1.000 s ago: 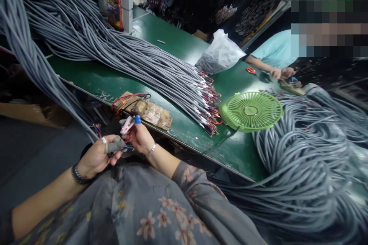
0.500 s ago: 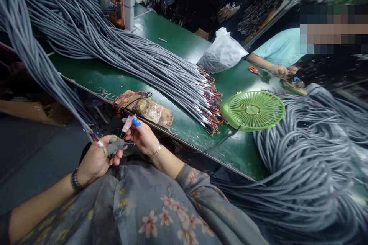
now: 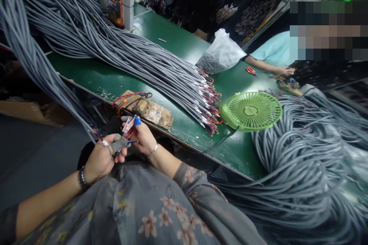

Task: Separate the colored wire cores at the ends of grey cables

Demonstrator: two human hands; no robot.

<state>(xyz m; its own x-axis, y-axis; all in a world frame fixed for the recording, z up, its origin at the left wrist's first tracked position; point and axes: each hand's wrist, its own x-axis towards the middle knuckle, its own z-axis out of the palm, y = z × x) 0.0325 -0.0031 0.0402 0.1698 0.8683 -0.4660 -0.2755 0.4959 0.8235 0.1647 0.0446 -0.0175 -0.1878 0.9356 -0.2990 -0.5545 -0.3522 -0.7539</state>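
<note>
My left hand [image 3: 102, 157] is closed around the stripped end of a grey cable [image 3: 43, 72] that hangs down from the upper left; a grey finger cot covers one finger. Thin coloured wires [image 3: 130, 134] stick out of that cable end. My right hand [image 3: 141, 138] pinches those wires, with a blue cap on one fingertip and a pink one on another. Both hands sit close together in front of my lap, just below the near edge of the green table [image 3: 94, 78].
A thick bundle of grey cables [image 3: 138, 59] with red wire ends lies across the table. A brown taped block [image 3: 146, 110] sits at the near edge, a green fan [image 3: 250, 111] to the right, a plastic bag [image 3: 220, 53] behind. Another person [image 3: 273, 51] works at the far right beside more cable coils [image 3: 301, 168].
My hands stay together on the cable end with small shifts; the right fingers have moved slightly along the wires. The other person's hands have shifted a little.
</note>
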